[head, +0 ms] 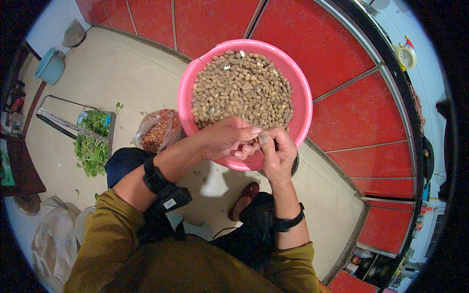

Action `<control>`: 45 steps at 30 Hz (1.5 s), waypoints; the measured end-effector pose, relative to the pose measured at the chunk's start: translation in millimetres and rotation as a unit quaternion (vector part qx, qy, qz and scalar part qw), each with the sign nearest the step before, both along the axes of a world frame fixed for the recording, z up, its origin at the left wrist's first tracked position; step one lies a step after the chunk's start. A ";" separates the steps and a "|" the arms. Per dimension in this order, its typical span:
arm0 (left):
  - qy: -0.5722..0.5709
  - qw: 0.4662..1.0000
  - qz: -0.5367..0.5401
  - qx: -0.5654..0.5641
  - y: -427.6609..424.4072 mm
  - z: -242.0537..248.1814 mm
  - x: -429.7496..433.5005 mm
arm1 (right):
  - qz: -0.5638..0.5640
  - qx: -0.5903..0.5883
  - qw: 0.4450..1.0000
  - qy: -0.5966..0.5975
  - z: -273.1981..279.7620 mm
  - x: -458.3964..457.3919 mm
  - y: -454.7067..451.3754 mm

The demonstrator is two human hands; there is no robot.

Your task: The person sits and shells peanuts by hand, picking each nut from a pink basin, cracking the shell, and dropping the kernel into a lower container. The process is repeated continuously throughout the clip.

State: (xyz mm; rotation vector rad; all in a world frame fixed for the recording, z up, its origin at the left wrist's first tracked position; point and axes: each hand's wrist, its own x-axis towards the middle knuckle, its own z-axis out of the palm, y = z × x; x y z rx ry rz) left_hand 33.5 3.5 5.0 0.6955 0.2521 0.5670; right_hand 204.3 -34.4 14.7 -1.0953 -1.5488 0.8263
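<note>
A pink plastic basin before me is filled with unshelled peanuts, with a few pale shell pieces among them. Over its near side, my left hand and my right hand meet, thumbs and fingertips pinched together. Between the fingertips is something small, apparently a peanut, mostly hidden by the fingers. The other fingers of my left hand curl inward; whether the palm holds anything does not show. Left of the basin, a clear plastic bag holds reddish shelled peanut kernels.
Green leafy stems lie in a long-handled dustpan on the tiled floor at left. A blue bucket stands farther back. Red cabinets curve along the right, below a counter with a clock. Plastic bags lie at lower left.
</note>
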 end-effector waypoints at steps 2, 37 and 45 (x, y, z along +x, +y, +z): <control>0.001 1.000 0.007 -0.004 -0.8 0.4 0.1 | 0.000 -0.066 0.995 0.069 -1.2 -0.1 -1.2; 0.197 0.975 0.103 -0.025 -5.7 0.1 12.8 | -0.024 -0.094 0.994 -0.056 -10.8 31.6 -8.5; 0.153 0.961 0.230 -0.019 16.7 4.1 -7.9 | -0.244 -0.054 0.930 -0.268 -1.8 112.7 -5.4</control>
